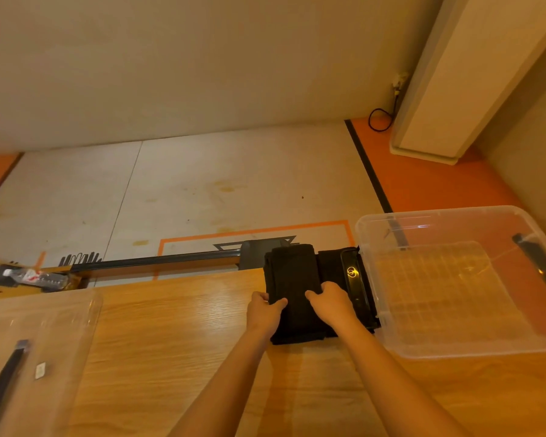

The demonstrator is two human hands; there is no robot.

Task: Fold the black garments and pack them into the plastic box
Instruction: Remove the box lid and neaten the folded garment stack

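While both hands sit on the folded black garment [292, 279], the fold itself looks finished and the step in hand reads as the transfer. Left hand [264, 310] grips the near-left edge, fingers curled over the cloth; right hand [331, 302] grips the near-right part, fingers curled down onto the top layer. Both grips are closed on the cloth, neither is spread flat. Garment lies on the wooden tabletop [171, 342] at its far edge, a narrow stack with its long axis running near to far, straight out from the forearms. Just right of it lies a second dark piece [331, 269] carrying a glossy band with a round yellow mark; cannot tell whether it is a separate garment or part of the same bundle. That piece touches the left wall of the plastic box [438, 212], which stands open at the right of the tabletop, ribbed floor showing through, no black cloth visible inside. Key relation: box lies directly right of the grips, with the second piece between, and the right hand is the nearer one. Judged next move: lift and carry sideways to the right over the wall, keeping the long axis as it is. Risk: layers slipping open if only near edges are held. Clear lid [44, 326] rests at the near left.
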